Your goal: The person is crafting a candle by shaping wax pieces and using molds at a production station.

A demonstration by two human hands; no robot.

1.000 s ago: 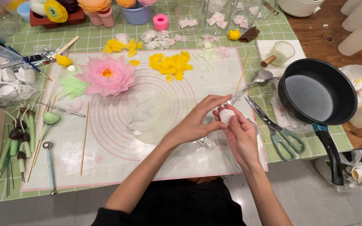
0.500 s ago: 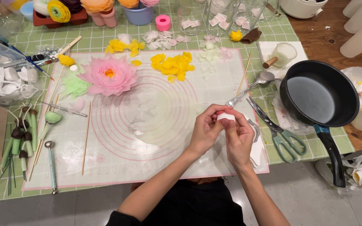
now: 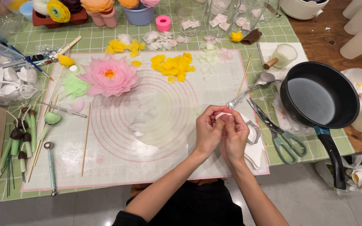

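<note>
Two hands meet over the white mat (image 3: 147,125). Far left of them lies a ball-tipped tool (image 3: 50,167), and up-left a pink flower (image 3: 109,76). The left hand (image 3: 208,132) and right hand (image 3: 235,136) pinch a small white piece (image 3: 222,116) between closed fingertips. Just right sit green-handled scissors (image 3: 279,134), then a black pan (image 3: 320,95); a spoon (image 3: 252,88) lies above.

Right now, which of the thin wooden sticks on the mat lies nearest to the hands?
The wooden stick right of the yellow petals, slanting toward the spoon. The other sticks lie far left, near the pink flower.
</note>
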